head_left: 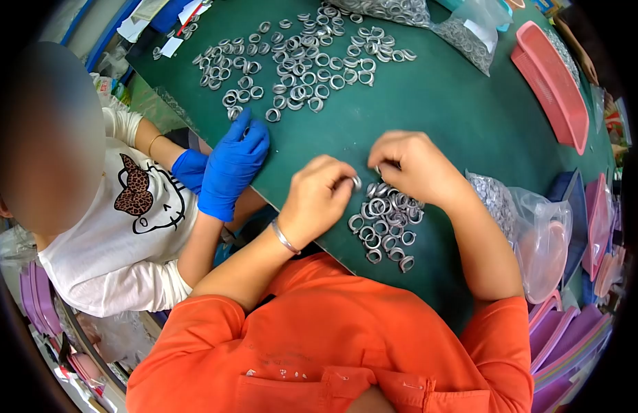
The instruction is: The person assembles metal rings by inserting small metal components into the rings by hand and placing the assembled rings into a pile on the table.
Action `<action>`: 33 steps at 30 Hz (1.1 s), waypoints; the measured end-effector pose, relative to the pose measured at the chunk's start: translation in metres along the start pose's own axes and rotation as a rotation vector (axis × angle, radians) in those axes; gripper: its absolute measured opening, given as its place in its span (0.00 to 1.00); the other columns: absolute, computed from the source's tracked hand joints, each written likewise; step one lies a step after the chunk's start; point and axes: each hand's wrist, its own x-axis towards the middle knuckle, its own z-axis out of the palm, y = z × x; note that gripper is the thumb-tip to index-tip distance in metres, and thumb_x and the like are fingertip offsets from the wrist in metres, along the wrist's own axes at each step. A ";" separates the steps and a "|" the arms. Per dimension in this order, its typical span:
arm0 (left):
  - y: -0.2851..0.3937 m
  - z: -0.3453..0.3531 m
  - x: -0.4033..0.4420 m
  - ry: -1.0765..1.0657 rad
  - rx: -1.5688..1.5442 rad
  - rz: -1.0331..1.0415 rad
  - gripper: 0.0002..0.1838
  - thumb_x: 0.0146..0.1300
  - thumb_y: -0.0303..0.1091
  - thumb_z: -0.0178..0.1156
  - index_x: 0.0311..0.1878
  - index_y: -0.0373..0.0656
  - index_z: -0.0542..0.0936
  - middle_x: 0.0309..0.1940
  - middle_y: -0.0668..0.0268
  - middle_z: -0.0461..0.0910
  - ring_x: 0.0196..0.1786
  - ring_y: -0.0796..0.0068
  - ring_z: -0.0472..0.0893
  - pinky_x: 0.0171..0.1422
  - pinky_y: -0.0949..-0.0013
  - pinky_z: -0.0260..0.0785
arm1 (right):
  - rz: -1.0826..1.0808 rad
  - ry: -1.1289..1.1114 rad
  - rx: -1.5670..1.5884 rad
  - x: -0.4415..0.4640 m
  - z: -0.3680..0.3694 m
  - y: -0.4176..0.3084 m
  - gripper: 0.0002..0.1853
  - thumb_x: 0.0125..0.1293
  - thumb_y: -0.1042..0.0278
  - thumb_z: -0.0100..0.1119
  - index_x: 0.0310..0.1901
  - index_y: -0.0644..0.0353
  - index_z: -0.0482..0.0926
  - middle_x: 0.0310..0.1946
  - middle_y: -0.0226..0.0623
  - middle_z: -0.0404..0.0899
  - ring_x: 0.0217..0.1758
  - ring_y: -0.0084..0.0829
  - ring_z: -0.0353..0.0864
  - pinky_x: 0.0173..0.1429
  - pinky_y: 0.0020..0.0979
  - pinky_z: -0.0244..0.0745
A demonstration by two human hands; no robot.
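Observation:
On the green table (443, 103), a pile of small grey metal rings (384, 224) lies close in front of the orange shirt. My left hand (317, 196), with a bracelet at the wrist, pinches one metal ring (356, 183) at its fingertips, just left of the pile. Over the pile's upper edge is my right hand (412, 165), its fingers curled together; a bit of grey shows at the fingertips, too small to make out. A wide spread of similar rings (305, 62) covers the far part of the table.
A co-worker in blue gloves (233, 162) sits at the left, hands at the table's edge. Bags of rings (467, 38) lie at the far side, another bag (494, 199) at the right. A pink basket (553, 86) stands at the far right, with stacked purple trays (567, 337) below.

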 end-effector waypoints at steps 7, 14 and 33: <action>-0.019 -0.013 0.052 0.255 0.296 0.104 0.05 0.52 0.22 0.58 0.33 0.34 0.75 0.35 0.51 0.73 0.36 0.47 0.75 0.41 0.55 0.70 | -0.087 0.229 -0.289 0.043 -0.001 0.005 0.07 0.49 0.76 0.57 0.32 0.62 0.80 0.30 0.43 0.79 0.41 0.43 0.78 0.47 0.41 0.74; -0.038 -0.008 0.072 0.249 0.383 0.042 0.08 0.49 0.23 0.64 0.32 0.34 0.75 0.32 0.54 0.73 0.31 0.54 0.76 0.38 0.60 0.71 | 0.033 0.328 -0.442 0.093 0.034 0.025 0.13 0.54 0.71 0.62 0.41 0.60 0.75 0.37 0.45 0.76 0.44 0.47 0.76 0.49 0.42 0.73; -0.009 -0.004 0.035 -0.266 -0.325 -0.314 0.04 0.61 0.26 0.57 0.35 0.35 0.79 0.30 0.65 0.80 0.31 0.80 0.79 0.34 0.75 0.73 | 0.010 -0.217 0.055 0.018 -0.021 0.016 0.13 0.50 0.83 0.52 0.38 0.65 0.82 0.36 0.45 0.81 0.38 0.40 0.82 0.44 0.37 0.75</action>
